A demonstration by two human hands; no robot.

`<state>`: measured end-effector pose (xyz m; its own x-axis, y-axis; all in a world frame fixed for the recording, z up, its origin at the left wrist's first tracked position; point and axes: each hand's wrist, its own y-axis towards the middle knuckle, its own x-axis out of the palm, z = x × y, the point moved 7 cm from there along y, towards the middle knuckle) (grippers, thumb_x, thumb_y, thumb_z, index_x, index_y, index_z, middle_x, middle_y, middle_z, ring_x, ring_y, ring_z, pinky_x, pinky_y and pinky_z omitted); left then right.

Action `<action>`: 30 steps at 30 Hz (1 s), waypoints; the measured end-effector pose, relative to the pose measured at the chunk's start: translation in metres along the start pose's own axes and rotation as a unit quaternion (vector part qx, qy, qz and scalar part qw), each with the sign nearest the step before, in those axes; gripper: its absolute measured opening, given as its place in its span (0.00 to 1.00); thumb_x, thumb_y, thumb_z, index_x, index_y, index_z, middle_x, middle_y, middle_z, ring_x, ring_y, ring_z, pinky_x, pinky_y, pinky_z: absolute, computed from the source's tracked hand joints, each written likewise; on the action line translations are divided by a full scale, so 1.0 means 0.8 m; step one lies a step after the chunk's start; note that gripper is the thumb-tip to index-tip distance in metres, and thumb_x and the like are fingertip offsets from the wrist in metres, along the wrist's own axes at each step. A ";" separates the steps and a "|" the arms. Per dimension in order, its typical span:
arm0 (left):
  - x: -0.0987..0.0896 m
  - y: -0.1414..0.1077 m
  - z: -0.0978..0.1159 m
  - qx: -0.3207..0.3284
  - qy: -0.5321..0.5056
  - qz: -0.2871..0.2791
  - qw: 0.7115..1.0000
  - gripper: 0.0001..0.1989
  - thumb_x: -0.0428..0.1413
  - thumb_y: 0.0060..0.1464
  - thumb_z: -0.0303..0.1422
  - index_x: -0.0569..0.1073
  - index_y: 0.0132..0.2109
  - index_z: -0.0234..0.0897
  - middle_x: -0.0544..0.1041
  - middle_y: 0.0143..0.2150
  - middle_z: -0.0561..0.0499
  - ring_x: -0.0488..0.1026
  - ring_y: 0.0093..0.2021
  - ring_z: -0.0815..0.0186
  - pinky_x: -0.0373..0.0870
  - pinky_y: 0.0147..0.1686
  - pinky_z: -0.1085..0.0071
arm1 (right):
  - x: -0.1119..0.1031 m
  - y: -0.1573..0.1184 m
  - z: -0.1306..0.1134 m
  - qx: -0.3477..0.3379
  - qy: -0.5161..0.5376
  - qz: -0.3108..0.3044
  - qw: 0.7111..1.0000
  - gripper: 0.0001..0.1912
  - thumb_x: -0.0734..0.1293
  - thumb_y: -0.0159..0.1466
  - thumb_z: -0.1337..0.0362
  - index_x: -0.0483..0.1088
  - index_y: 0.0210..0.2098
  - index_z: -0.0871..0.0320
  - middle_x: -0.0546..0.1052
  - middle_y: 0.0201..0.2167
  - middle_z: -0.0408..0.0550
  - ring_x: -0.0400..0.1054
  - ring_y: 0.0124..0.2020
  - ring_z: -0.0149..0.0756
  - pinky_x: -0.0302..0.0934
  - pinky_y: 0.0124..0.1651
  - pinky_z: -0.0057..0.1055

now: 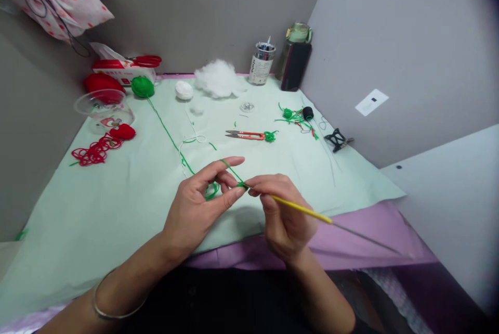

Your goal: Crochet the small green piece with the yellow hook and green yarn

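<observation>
My left hand [198, 201] pinches a small green crocheted piece [242, 185] between thumb and fingers, its index finger stretched out with green yarn [233, 170] running over it. In my right hand [286, 214] is a crochet hook [304, 209] with a yellow handle, its tip at the green piece; its metal rear end points down to the right. The tip itself is hidden by fingers and yarn. From the green yarn ball [142, 87] at the back left, a strand runs across the table to my left hand.
On the pale green cloth [128, 219] lie orange snips [247, 135], red yarn [93, 151], a white yarn ball [183, 90], fluffy stuffing [219, 79] and yarn scraps [298, 118]. Behind stand a pen cup [261, 66], a phone [296, 67] and a green-lidded bottle [299, 32].
</observation>
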<state>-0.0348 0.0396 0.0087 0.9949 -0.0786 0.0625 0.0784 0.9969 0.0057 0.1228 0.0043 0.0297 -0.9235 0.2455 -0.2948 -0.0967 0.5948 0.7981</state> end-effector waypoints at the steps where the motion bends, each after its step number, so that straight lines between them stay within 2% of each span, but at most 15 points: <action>1: 0.002 -0.001 -0.002 -0.011 -0.026 -0.002 1.000 0.18 0.73 0.55 0.33 0.86 0.53 0.48 0.79 0.33 0.56 0.74 0.38 0.65 0.69 0.48 0.69 | 0.001 -0.004 -0.002 -0.011 -0.034 0.003 0.999 0.15 0.65 0.72 0.74 0.76 0.53 0.52 0.84 0.42 0.50 0.81 0.43 0.40 0.78 0.44 0.37; 3: 0.010 -0.002 -0.013 -0.066 -0.116 -0.016 0.991 0.21 0.73 0.54 0.34 0.85 0.55 0.47 0.78 0.33 0.56 0.73 0.38 0.66 0.69 0.47 0.70 | 0.006 -0.011 -0.009 -0.047 -0.123 0.005 0.991 0.19 0.67 0.71 0.74 0.77 0.56 0.49 0.84 0.46 0.51 0.80 0.46 0.42 0.78 0.45 0.39; 5: 0.022 -0.005 -0.027 -0.146 -0.223 -0.048 0.963 0.22 0.73 0.53 0.36 0.86 0.56 0.44 0.79 0.35 0.53 0.74 0.39 0.66 0.70 0.46 0.70 | 0.007 -0.016 -0.013 -0.062 -0.161 0.013 0.985 0.21 0.68 0.71 0.73 0.76 0.58 0.47 0.83 0.49 0.52 0.80 0.49 0.43 0.79 0.46 0.41; 7: 0.028 -0.006 -0.035 -0.198 -0.281 -0.075 0.936 0.21 0.73 0.53 0.37 0.86 0.54 0.39 0.81 0.39 0.50 0.74 0.41 0.65 0.70 0.48 0.70 | 0.003 -0.015 -0.007 -0.022 -0.104 0.029 0.994 0.19 0.67 0.72 0.72 0.77 0.58 0.47 0.83 0.48 0.51 0.80 0.47 0.43 0.78 0.45 0.41; 8: 0.028 -0.005 -0.035 -0.204 -0.285 -0.081 0.933 0.20 0.73 0.53 0.36 0.87 0.53 0.38 0.81 0.39 0.50 0.74 0.41 0.65 0.70 0.49 0.70 | -0.001 -0.012 0.000 0.017 -0.050 0.045 0.998 0.16 0.66 0.73 0.71 0.78 0.55 0.48 0.83 0.45 0.51 0.79 0.45 0.42 0.78 0.44 0.41; 9: 0.026 -0.004 -0.035 -0.195 -0.277 -0.078 0.937 0.20 0.73 0.54 0.35 0.86 0.54 0.39 0.81 0.38 0.50 0.74 0.41 0.66 0.69 0.49 0.70 | -0.004 -0.010 0.009 0.064 0.013 0.063 0.996 0.14 0.65 0.74 0.70 0.79 0.52 0.50 0.83 0.42 0.50 0.79 0.42 0.41 0.77 0.42 0.40; 11: 0.018 0.000 -0.030 -0.162 -0.246 -0.060 0.954 0.20 0.72 0.54 0.33 0.86 0.54 0.41 0.78 0.35 0.53 0.73 0.40 0.67 0.68 0.47 0.71 | -0.006 -0.008 0.028 0.156 0.142 0.098 0.973 0.10 0.65 0.75 0.67 0.80 0.46 0.51 0.81 0.36 0.47 0.76 0.34 0.37 0.74 0.38 0.37; 14: 0.015 0.001 -0.025 -0.130 -0.210 -0.047 0.968 0.19 0.72 0.55 0.33 0.86 0.54 0.43 0.76 0.35 0.54 0.71 0.40 0.66 0.66 0.47 0.71 | 0.004 -0.008 0.047 0.232 0.254 0.114 0.932 0.08 0.67 0.75 0.62 0.79 0.42 0.53 0.79 0.34 0.45 0.73 0.31 0.33 0.72 0.35 0.34; 18: 0.014 0.002 -0.024 -0.128 -0.190 -0.032 0.973 0.20 0.72 0.55 0.33 0.86 0.55 0.44 0.76 0.34 0.54 0.70 0.40 0.66 0.65 0.45 0.69 | 0.010 -0.010 0.048 0.240 0.240 0.100 0.935 0.08 0.68 0.74 0.60 0.80 0.42 0.53 0.80 0.36 0.46 0.74 0.33 0.34 0.71 0.38 0.35; 23: 0.003 0.008 -0.017 -0.099 -0.176 -0.033 0.979 0.17 0.73 0.53 0.33 0.88 0.51 0.44 0.75 0.34 0.54 0.68 0.36 0.68 0.63 0.39 0.71 | -0.002 -0.010 0.044 0.237 0.215 0.114 0.941 0.08 0.68 0.74 0.62 0.80 0.41 0.53 0.79 0.35 0.46 0.74 0.32 0.34 0.71 0.37 0.34; 25: 0.002 0.008 -0.017 -0.094 -0.172 -0.041 0.980 0.15 0.72 0.55 0.33 0.88 0.50 0.44 0.76 0.35 0.53 0.69 0.37 0.68 0.63 0.38 0.72 | -0.005 -0.009 0.046 0.241 0.232 0.126 0.934 0.08 0.69 0.74 0.61 0.80 0.40 0.54 0.79 0.34 0.46 0.73 0.30 0.33 0.71 0.35 0.33; 28: 0.006 0.006 -0.019 -0.089 -0.171 -0.053 0.980 0.15 0.72 0.56 0.34 0.88 0.52 0.46 0.76 0.35 0.53 0.70 0.38 0.67 0.66 0.41 0.72 | 0.003 -0.006 0.050 0.252 0.281 0.111 0.919 0.08 0.69 0.73 0.59 0.80 0.40 0.54 0.79 0.33 0.45 0.73 0.28 0.32 0.71 0.33 0.32; 30: 0.013 0.004 -0.020 -0.089 -0.171 -0.067 0.979 0.16 0.72 0.56 0.34 0.88 0.52 0.47 0.77 0.37 0.53 0.71 0.40 0.66 0.68 0.46 0.71 | 0.008 -0.003 0.046 0.238 0.268 0.087 0.929 0.08 0.69 0.74 0.61 0.81 0.41 0.53 0.81 0.35 0.46 0.75 0.32 0.34 0.73 0.35 0.33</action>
<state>-0.0230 0.0416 -0.0066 0.8981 -0.1745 0.4036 0.2473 0.9594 -0.1355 0.1312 0.0328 0.0066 -0.9743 0.0291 0.2232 0.1292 0.8843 0.4487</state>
